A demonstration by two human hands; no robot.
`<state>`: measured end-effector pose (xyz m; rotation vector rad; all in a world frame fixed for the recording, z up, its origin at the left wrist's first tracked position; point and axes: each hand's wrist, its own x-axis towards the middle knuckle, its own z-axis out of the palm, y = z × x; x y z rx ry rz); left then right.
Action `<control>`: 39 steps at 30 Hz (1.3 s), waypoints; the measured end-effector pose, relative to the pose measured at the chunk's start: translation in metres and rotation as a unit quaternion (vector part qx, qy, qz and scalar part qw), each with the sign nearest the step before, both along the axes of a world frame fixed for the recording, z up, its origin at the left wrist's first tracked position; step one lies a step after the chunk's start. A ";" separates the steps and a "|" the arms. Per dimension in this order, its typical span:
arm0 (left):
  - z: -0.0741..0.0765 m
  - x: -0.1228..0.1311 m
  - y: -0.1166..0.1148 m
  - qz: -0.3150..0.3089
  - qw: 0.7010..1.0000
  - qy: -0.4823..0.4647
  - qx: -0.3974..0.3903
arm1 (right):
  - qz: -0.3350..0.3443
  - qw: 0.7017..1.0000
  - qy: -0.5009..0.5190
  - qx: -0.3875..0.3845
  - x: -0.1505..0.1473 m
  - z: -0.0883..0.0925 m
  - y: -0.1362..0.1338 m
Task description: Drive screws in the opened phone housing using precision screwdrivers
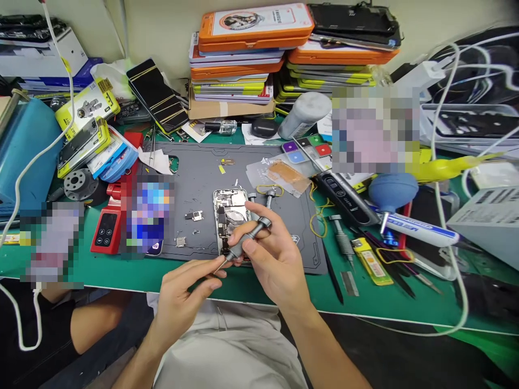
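Observation:
A grey precision screwdriver (pixel 250 237) slants down to the left, with my right hand (pixel 279 259) closed round its handle. My left hand (pixel 184 294) has its fingers and thumb closed at the thin shaft near the tip. Just behind the screwdriver, an opened phone (pixel 231 208) lies on the dark grey work mat (pixel 190 173), its inner boards and parts bare. My fingers hide the phone's lower right part. Small metal parts (pixel 197 215) and a small metal plate (pixel 180 241) lie on the mat left of the phone.
More screwdrivers (pixel 344 240), a blue air blower (pixel 392 190) and a black pen-shaped tool (pixel 344 197) lie to the right. A red device (pixel 107 226) stands left of the mat. Stacked boxes (pixel 237 70) line the back. White cables (pixel 440 162) hang at both sides.

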<state>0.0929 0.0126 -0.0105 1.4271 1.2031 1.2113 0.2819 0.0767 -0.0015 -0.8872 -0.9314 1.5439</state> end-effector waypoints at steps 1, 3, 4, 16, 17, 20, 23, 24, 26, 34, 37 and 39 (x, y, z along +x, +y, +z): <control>-0.001 -0.001 0.000 -0.007 1.000 0.002 0.003 | 0.001 1.000 0.003 -0.001 0.001 0.000 0.001; -0.003 -0.002 0.001 -0.012 1.000 0.008 0.009 | -0.027 0.999 -0.010 0.018 0.002 0.000 0.002; -0.004 -0.002 0.001 -0.007 1.000 0.013 0.015 | -0.066 0.996 -0.031 0.042 0.002 0.000 0.002; -0.006 0.005 0.003 -0.019 0.982 0.136 0.126 | -0.199 0.741 -0.382 0.515 0.014 -0.030 -0.009; -0.007 0.005 0.003 -0.021 0.981 0.140 0.130 | -0.189 0.748 -0.384 0.508 0.013 -0.032 -0.010; -0.008 0.006 0.003 -0.022 0.980 0.144 0.135 | -0.180 0.761 -0.385 0.490 0.010 -0.034 -0.009; -0.008 0.006 0.003 -0.027 0.980 0.144 0.133 | -0.174 0.762 -0.385 0.490 0.008 -0.034 -0.008; -0.007 0.006 0.003 -0.027 0.980 0.144 0.133 | -0.167 0.762 -0.387 0.491 0.008 -0.034 -0.008; -0.007 0.006 0.002 -0.028 0.979 0.147 0.136 | -0.157 0.762 -0.390 0.492 0.008 -0.034 -0.009; -0.008 0.006 0.001 -0.032 0.978 0.159 0.131 | -0.141 0.765 -0.400 0.485 0.009 -0.034 -0.011; -0.008 0.007 0.001 -0.034 0.978 0.162 0.131 | -0.139 0.768 -0.394 0.485 0.009 -0.034 -0.012; -0.008 0.007 0.001 -0.035 0.977 0.164 0.131 | -0.142 0.768 -0.392 0.487 0.008 -0.032 -0.012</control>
